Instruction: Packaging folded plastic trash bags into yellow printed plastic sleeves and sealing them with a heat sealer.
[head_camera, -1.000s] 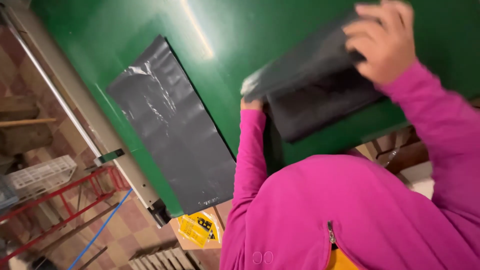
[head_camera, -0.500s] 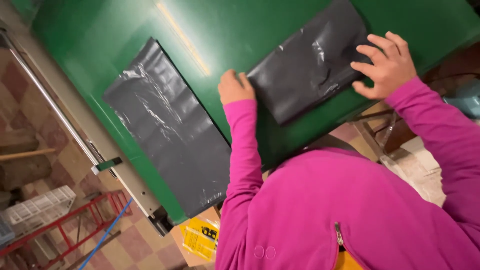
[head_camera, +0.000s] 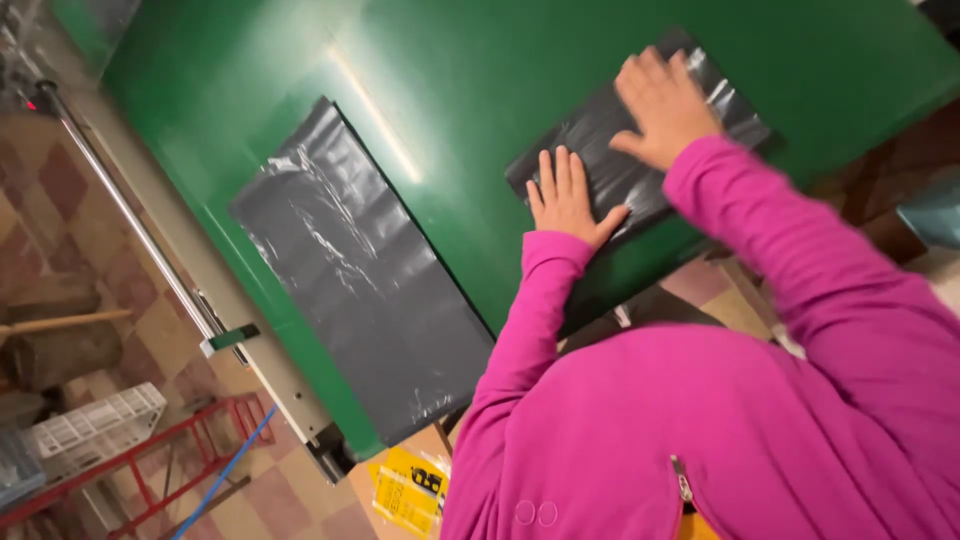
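Observation:
A folded black plastic bag (head_camera: 610, 150) lies on the green table (head_camera: 470, 90) close to its near edge. My left hand (head_camera: 565, 195) rests flat on the bag's near-left corner, fingers together. My right hand (head_camera: 665, 105) presses palm-down on the bag's middle, fingers spread. A second, longer black plastic bag (head_camera: 365, 270) lies spread flat on the table to the left, touched by neither hand. Both arms wear magenta sleeves.
A metal rail (head_camera: 180, 280) runs along the table's left side. Beyond it, over a checkered floor, stand a red metal frame (head_camera: 140, 460) and a white crate (head_camera: 95, 425). A yellow package (head_camera: 410, 490) lies on the floor below the table edge.
The folded bag came down from mid-air onto the table. Both hands then slid onto it and now lie flat on top.

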